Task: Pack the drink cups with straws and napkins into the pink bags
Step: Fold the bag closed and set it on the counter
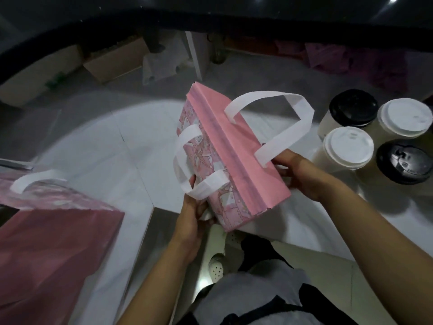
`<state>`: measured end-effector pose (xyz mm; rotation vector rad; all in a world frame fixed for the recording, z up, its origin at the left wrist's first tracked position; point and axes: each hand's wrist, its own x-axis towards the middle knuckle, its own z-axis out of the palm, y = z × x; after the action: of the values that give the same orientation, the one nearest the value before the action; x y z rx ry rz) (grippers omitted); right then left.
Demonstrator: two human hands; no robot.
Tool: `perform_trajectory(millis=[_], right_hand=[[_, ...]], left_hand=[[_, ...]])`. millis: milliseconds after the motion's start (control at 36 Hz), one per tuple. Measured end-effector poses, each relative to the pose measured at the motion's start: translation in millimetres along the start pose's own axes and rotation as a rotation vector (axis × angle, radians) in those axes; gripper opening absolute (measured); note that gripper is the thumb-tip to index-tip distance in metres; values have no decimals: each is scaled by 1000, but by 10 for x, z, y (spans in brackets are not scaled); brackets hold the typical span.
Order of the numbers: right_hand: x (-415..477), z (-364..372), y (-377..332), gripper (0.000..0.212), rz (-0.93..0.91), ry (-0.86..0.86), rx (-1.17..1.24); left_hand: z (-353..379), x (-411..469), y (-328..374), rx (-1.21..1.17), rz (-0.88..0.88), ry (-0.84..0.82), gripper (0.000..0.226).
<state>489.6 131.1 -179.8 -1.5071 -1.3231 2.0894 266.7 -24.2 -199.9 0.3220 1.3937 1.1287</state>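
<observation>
Hands on either side hold one pink bag (234,160) over the near edge of the worktop (105,137). The left hand (194,214) curls its fingers round the bag's patterned side, just under a white handle (187,160). The right hand (302,177) pinches the plain pink end nearest the cups. The bag is tipped with its top toward the person. Its mouth is folded shut into a flat ridge, and the two handles splay out to either side. This two-sided grip is probably there to pull the walls apart, since the bag must stand open before anything goes in. I cannot tell whether its base touches the worktop.

Four lidded cups (348,147) stand close together at the right edge, two with black lids and two with white. They sit just beside the right hand, presumably for a short reach. More flat bags (54,231) lie stacked at the near left corner, likely waiting their turn. No straws or napkins show. Packing seems barely begun.
</observation>
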Motion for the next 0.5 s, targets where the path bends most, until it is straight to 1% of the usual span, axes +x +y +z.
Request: perform_trajectory(millis=[56,83,139,194,250,306,361,444,500], right_hand=[[-32,12,48,25,20,-32,47],[-52,21,83,24,27,-40,64],[-113,53,145,38,31,-45,45],[-190,94,200,47,47,-32,10],[-283,147,261,52,63,-6,25],[-368,234,353,58,73,62,73],[-439,366,448,63,88,166,140],[-533,605,569,62,123,303,222],[-588,753,622,64,162,363,304]], left_hand=[[-36,-15,17,10,-33,-35,55],[-55,-28,25,8,-42,-56,52],[-88,-62,52,-17,-75,-94,45],[-146,-107,55,-33,-82,-138,48],[-203,-145,34,-11,-76,-187,51],[-241,-203,1,-20,-94,-206,53],[-262,-269,-37,-64,-89,-193,53],[-255,-367,-93,-99,-46,-151,50],[-247,-443,-126,-116,-20,-137,50]])
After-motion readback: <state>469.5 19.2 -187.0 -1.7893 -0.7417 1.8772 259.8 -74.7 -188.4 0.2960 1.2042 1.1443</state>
